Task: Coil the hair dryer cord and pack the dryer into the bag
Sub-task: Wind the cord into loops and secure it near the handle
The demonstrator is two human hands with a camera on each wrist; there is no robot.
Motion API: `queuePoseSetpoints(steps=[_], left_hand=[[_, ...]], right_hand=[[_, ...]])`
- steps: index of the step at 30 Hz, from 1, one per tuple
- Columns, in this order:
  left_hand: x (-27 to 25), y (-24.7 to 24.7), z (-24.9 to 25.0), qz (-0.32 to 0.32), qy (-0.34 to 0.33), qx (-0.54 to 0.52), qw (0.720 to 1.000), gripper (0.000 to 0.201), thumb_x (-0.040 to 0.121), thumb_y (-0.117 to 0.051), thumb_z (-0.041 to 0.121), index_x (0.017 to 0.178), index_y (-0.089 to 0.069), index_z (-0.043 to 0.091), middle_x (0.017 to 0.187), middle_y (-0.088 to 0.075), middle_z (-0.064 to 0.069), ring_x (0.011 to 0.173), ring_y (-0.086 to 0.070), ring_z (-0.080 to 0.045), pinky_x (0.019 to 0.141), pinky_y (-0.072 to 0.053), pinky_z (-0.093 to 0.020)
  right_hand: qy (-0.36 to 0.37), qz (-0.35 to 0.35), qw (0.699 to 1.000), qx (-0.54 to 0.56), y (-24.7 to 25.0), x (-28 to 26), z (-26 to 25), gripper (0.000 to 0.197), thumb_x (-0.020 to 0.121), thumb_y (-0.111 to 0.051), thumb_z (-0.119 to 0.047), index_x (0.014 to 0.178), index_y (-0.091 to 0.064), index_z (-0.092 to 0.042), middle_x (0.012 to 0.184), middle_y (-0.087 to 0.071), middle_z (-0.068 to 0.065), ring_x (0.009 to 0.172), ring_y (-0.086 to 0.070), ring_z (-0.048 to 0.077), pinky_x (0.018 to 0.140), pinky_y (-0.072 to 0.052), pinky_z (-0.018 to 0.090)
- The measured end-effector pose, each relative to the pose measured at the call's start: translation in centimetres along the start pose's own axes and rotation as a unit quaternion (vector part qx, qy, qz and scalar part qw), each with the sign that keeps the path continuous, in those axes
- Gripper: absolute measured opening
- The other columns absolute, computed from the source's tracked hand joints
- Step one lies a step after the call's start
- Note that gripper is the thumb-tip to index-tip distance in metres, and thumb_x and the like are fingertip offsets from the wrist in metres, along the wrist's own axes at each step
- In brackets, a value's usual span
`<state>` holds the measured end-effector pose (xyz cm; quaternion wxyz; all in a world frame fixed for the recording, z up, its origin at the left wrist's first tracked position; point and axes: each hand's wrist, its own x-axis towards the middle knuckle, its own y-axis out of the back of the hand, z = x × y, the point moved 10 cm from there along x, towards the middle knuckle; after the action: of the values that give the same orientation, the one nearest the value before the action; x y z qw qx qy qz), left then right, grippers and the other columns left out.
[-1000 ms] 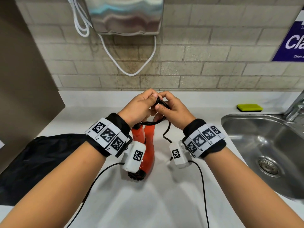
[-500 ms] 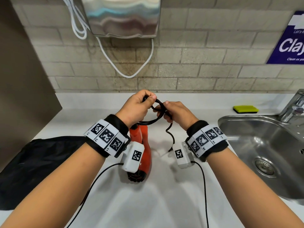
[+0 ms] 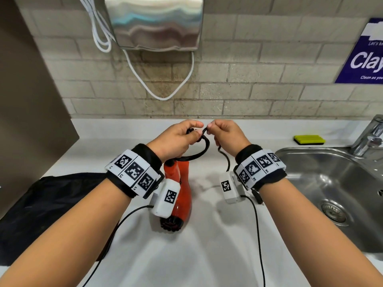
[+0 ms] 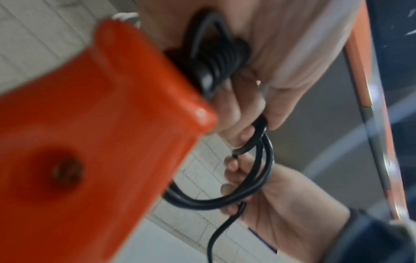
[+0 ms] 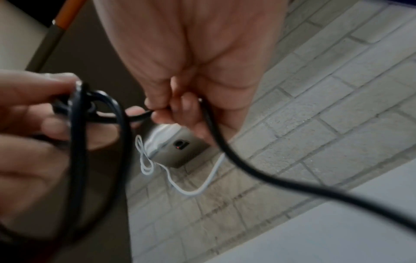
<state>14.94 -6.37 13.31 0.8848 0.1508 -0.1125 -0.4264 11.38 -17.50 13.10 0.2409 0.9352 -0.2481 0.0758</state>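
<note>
Midway through coiling the cord (image 3: 204, 147)

Left hand (image 3: 176, 137) clamps the loops above the dryer (image 3: 182, 189) so they hold; right hand (image 3: 227, 134) pinches the slack beside them, likely feeding another loop.

A white worktop (image 3: 207, 255) is being bounded at the back by a wall of pale brick tiles (image 3: 248, 90). A shiny metal dispenser (image 3: 154, 22) is being carried high on that wall, and white cables (image 3: 165, 96) are being left hanging in loops below and beside it. A steel sink (image 3: 331, 183) is being shown set into the worktop at the right, a tap (image 3: 371, 137) standing at its far rim. A yellow-green sponge (image 3: 309, 139) is being kept near the tap, against the wall. A blue sign (image 3: 364, 56) is being cut off by the right edge.
</note>
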Motion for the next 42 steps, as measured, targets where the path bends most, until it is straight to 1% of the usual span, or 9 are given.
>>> queuePoseSetpoints(steps=[4,9,15,22,24,31,35,39,42], left_hand=[[0.1,-1.0,0.3,-0.047,0.002,0.11,0.993,0.032,0.097,-0.041,0.019,0.128,-0.049,0.016,0.063,-0.04,0.006,0.029,-0.039,0.002,0.034,-0.026,-0.006],[-0.2,-1.3,0.8,-0.058,-0.016,0.129,0.99,0.016,0.096,-0.042,0.017,0.092,-0.058,0.016,0.063,-0.044,0.009,0.032,-0.042,0.009,0.035,-0.029,-0.004],[0.0,-0.5,0.7,-0.015,-0.028,0.174,0.984,0.032,0.097,-0.042,0.025,0.066,-0.047,0.019,0.029,-0.042,0.013,0.026,-0.037,-0.001,0.031,-0.021,-0.009],[0.1,2.3,0.2,0.07,-0.057,0.018,0.996,0.024,0.098,-0.037,0.015,0.087,-0.056,0.025,0.07,-0.049,0.003,0.03,-0.034,0.0,0.037,-0.026,-0.011],[0.1,2.7,0.1,0.096,-0.055,0.021,0.994,0.023,0.098,-0.038,0.017,0.084,-0.054,0.022,0.072,-0.049,0.002,0.03,-0.034,0.0,0.042,-0.026,-0.019],[-0.1,3.0,0.1,0.13,-0.06,0.019,0.99,0.025,0.097,-0.041,0.023,0.074,-0.05,0.023,0.076,-0.052,-0.005,0.03,-0.032,-0.002,0.046,-0.023,-0.026],[-0.1,3.1,0.1,0.141,-0.055,0.019,0.988,0.025,0.097,-0.041,0.022,0.074,-0.05,0.026,0.069,-0.051,0.004,0.03,-0.035,0.0,0.047,-0.023,-0.025],[0.0,3.4,-0.1,0.156,-0.046,0.018,0.987,0.025,0.097,-0.042,0.023,0.073,-0.05,0.028,0.06,-0.051,0.011,0.035,-0.036,-0.002,0.047,-0.024,-0.023],[-0.1,4.2,-0.4,0.173,-0.047,-0.006,0.984,0.023,0.097,-0.041,0.023,0.078,-0.052,0.029,0.072,-0.051,0.003,0.041,-0.034,-0.004,0.048,-0.024,-0.023]], right_hand=[[0.057,0.056,0.997,-0.02,1.0,-0.7,-3.6,0.033,0.091,-0.05,-0.016,0.059,-0.053,-0.02,0.051,-0.048,-0.006,0.042,-0.044,0.0,0.052,-0.035,0.018],[0.093,0.08,0.992,-0.02,1.2,-2.0,-5.5,0.022,0.09,-0.052,-0.016,0.071,-0.059,-0.007,0.065,-0.053,0.012,0.056,-0.045,0.018,0.055,-0.039,0.025],[0.113,0.092,0.989,-0.009,1.1,-2.7,-5.9,0.021,0.088,-0.055,-0.014,0.073,-0.064,-0.002,0.055,-0.05,-0.005,0.049,-0.045,-0.001,0.051,-0.036,0.011],[0.122,0.076,0.988,0.06,0.8,-3.3,-4.5,0.025,0.087,-0.057,-0.011,0.066,-0.059,-0.024,0.054,-0.058,-0.015,0.055,-0.049,-0.002,0.059,-0.037,0.012],[0.1,0.068,0.992,0.043,0.6,-3.0,-3.2,0.021,0.088,-0.056,-0.014,0.068,-0.059,-0.019,0.062,-0.055,-0.003,0.059,-0.048,0.005,0.06,-0.038,0.018],[-0.06,-0.037,0.997,-0.019,-2.1,-2.7,5.5,0.005,0.085,-0.058,-0.007,0.085,-0.06,-0.011,0.071,-0.056,-0.009,0.063,-0.05,0.003,0.055,-0.043,0.01],[-0.109,-0.097,0.988,-0.044,-3.7,-4.1,9.4,0.004,0.083,-0.062,-0.01,0.081,-0.064,-0.013,0.084,-0.06,-0.002,0.052,-0.05,-0.01,0.054,-0.036,0.003],[-0.13,-0.089,0.97,-0.186,-3.0,-4.3,11.9,0.021,0.083,-0.057,-0.003,0.093,-0.067,-0.018,0.113,-0.059,0.001,0.094,-0.057,0.006,0.08,-0.039,0.018],[-0.211,-0.127,0.914,-0.322,-2.5,-5.1,14.9,0.03,0.086,-0.046,-0.002,0.095,-0.068,-0.02,0.118,-0.061,0.005,0.106,-0.058,0.024,0.085,-0.045,0.027]])
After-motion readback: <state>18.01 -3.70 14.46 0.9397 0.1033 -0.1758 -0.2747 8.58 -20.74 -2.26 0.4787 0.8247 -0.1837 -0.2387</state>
